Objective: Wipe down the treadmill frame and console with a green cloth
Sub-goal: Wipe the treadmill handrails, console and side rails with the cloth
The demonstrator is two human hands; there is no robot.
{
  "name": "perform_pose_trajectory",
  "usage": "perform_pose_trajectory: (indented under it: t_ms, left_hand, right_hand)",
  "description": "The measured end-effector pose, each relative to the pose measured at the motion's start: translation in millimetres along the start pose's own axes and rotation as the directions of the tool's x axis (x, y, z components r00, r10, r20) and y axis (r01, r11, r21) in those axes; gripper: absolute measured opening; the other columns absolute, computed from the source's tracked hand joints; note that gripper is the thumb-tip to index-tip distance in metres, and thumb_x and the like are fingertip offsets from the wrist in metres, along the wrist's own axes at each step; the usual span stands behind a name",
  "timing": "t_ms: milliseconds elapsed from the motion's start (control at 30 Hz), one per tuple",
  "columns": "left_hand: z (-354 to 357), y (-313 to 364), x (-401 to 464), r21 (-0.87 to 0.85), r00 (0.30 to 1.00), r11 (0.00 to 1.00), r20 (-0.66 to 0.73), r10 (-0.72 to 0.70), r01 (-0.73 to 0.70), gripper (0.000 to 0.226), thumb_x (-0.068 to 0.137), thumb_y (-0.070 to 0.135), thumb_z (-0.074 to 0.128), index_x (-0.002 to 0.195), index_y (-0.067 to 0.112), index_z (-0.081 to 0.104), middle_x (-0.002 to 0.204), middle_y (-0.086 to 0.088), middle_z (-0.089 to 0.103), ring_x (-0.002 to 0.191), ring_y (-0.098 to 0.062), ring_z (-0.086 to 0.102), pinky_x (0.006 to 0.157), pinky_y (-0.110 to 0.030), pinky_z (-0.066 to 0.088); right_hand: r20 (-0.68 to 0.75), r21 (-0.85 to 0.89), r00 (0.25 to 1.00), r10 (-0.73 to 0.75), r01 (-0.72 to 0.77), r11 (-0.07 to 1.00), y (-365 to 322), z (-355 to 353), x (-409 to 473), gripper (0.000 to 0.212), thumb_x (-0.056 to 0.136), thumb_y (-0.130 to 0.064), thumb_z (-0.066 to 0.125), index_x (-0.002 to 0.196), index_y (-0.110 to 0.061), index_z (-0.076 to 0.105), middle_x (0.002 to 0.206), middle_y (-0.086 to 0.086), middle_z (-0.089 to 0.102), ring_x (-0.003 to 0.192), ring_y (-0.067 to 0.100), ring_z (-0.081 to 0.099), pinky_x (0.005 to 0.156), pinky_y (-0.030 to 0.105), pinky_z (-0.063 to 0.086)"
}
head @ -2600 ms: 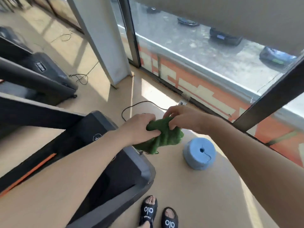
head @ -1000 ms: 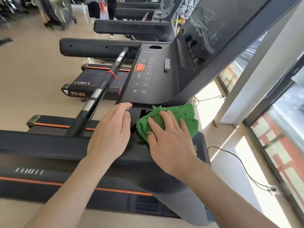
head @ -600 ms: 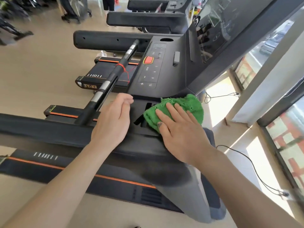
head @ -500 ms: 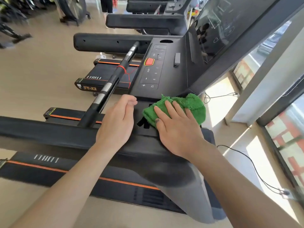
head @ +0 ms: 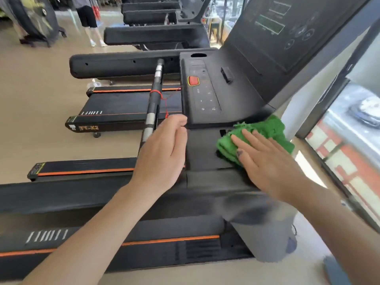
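The black treadmill frame (head: 205, 149) runs across in front of me, with its console (head: 207, 99) and dark screen (head: 273, 27) beyond it. A crumpled green cloth (head: 265, 128) lies on the flat frame section just below the console's near right corner. My right hand (head: 267, 163) presses flat on the cloth's near half, fingers spread. To the left of the cloth, my left hand (head: 162, 153) rests palm down over the frame's edge and holds nothing, its fingers loosely together.
A red stop button (head: 193, 80) sits on the console. A black and silver crossbar (head: 153, 105) with a red cord runs away from my left hand. More treadmills (head: 144, 33) line up behind. A person's legs (head: 90, 23) stand far back. Windows (head: 349, 130) are on the right.
My right hand has slid the green cloth to the right along the frame, towards the console's corner. My left hand has stayed in about the same spot on the frame.
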State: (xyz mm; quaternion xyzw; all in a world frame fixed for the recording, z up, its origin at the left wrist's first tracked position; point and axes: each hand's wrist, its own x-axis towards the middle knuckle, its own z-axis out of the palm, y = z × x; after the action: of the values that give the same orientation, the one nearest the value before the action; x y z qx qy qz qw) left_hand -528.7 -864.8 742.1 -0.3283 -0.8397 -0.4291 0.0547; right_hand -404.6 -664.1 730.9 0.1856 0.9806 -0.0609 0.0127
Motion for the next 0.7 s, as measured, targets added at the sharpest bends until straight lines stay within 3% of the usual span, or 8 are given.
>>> perform_pose_trajectory:
  t_ms: [67, 133, 200, 267, 433, 500, 600, 700]
  left_hand:
    - [-15.8, -22.1, -2.3, 0.167, 0.998, 0.984, 0.032, 0.061, -0.066, 0.034, 0.107, 0.027, 0.033, 0.134, 0.021, 0.053, 0.133, 0.005, 0.061, 0.118, -0.017, 0.055, 0.096, -0.034, 0.043]
    - [-22.0, -37.5, -6.4, 0.245, 0.994, 0.966, 0.098, 0.056, -0.078, 0.036, 0.107, 0.026, 0.033, 0.137, 0.017, 0.051, 0.134, 0.000, 0.061, 0.121, -0.025, 0.053, 0.096, -0.039, 0.042]
    - [-22.0, -44.2, -8.9, 0.252, 0.991, 0.965, 0.125, 0.047, -0.078, 0.038, 0.108, 0.027, 0.030, 0.140, 0.017, 0.048, 0.133, -0.001, 0.061, 0.118, -0.025, 0.056, 0.094, -0.038, 0.042]
    - [-20.8, -47.0, -6.4, 0.220, 0.990, 0.971, 0.127, 0.068, -0.095, 0.040, 0.107, 0.028, 0.027, 0.140, 0.017, 0.048, 0.132, -0.003, 0.062, 0.117, -0.025, 0.057, 0.093, -0.037, 0.043]
    - [-20.9, -52.3, -4.5, 0.166, 0.989, 0.984, 0.147, 0.035, -0.060, 0.042, 0.106, 0.032, 0.024, 0.137, 0.018, 0.048, 0.128, -0.005, 0.063, 0.113, -0.028, 0.057, 0.091, -0.039, 0.043]
    - [-20.7, -54.1, -5.1, 0.167, 0.987, 0.985, 0.160, 0.007, -0.034, 0.039, 0.107, 0.032, 0.025, 0.136, 0.020, 0.048, 0.129, -0.004, 0.062, 0.114, -0.029, 0.055, 0.092, -0.041, 0.043]
    - [-18.5, -54.2, -5.4, 0.179, 0.984, 0.984, 0.176, -0.040, 0.008, 0.039, 0.107, 0.032, 0.023, 0.137, 0.023, 0.046, 0.130, -0.002, 0.061, 0.114, -0.030, 0.054, 0.090, -0.041, 0.043]
    - [-16.6, -49.9, -6.9, 0.180, 0.984, 0.982, 0.160, -0.084, 0.055, 0.037, 0.107, 0.034, 0.023, 0.134, 0.025, 0.047, 0.127, -0.001, 0.061, 0.113, -0.030, 0.055, 0.087, -0.040, 0.043]
  right_hand:
    - [-0.026, -0.027, 0.985, 0.169, -0.170, 0.985, -21.2, 5.8, 19.6, 0.058, 0.104, -0.046, 0.007, 0.161, -0.034, 0.012, 0.171, 0.005, 0.004, 0.157, 0.022, 0.002, 0.127, 0.044, 0.005]
    - [-0.091, -0.031, 0.974, 0.209, -0.213, 0.977, -59.2, 14.9, 22.5, 0.077, 0.093, -0.049, -0.005, 0.161, -0.022, 0.020, 0.169, 0.015, 0.010, 0.157, 0.028, 0.009, 0.125, 0.048, 0.009]
    - [-0.201, 0.010, 0.971, 0.128, -0.128, 0.992, -100.6, 25.7, 8.8, 0.083, 0.091, -0.046, -0.002, 0.155, -0.012, 0.038, 0.164, 0.019, 0.026, 0.153, 0.031, 0.025, 0.123, 0.050, 0.020]
    - [-0.284, 0.036, 0.958, 0.038, -0.029, 0.999, -136.3, 36.5, -6.9, 0.068, 0.099, -0.038, 0.012, 0.146, -0.013, 0.053, 0.158, 0.016, 0.041, 0.147, 0.030, 0.038, 0.120, 0.050, 0.030]
    - [-0.307, 0.033, 0.948, -0.087, 0.102, 0.994, -135.3, 40.6, -23.4, 0.053, 0.105, -0.036, 0.021, 0.148, -0.027, 0.051, 0.157, 0.000, 0.044, 0.147, 0.020, 0.038, 0.122, 0.042, 0.027]
    - [-0.306, 0.003, 0.952, -0.007, 0.008, 1.000, -87.2, 33.2, -28.8, 0.055, 0.105, -0.041, 0.017, 0.150, -0.032, 0.047, 0.157, -0.005, 0.045, 0.147, 0.015, 0.037, 0.123, 0.038, 0.024]
    - [-0.269, 0.110, 0.921, 0.282, -0.261, 0.959, -16.3, 13.7, -29.3, 0.060, 0.103, -0.042, 0.012, 0.154, -0.031, 0.041, 0.161, -0.005, 0.038, 0.151, 0.016, 0.029, 0.123, 0.035, 0.018]
    - [-0.311, 0.170, 0.868, 0.387, -0.349, 0.921, -21.1, 14.4, -22.5, 0.055, 0.107, -0.033, 0.015, 0.152, -0.027, 0.045, 0.161, -0.004, 0.038, 0.151, 0.018, 0.029, 0.122, 0.035, 0.016]
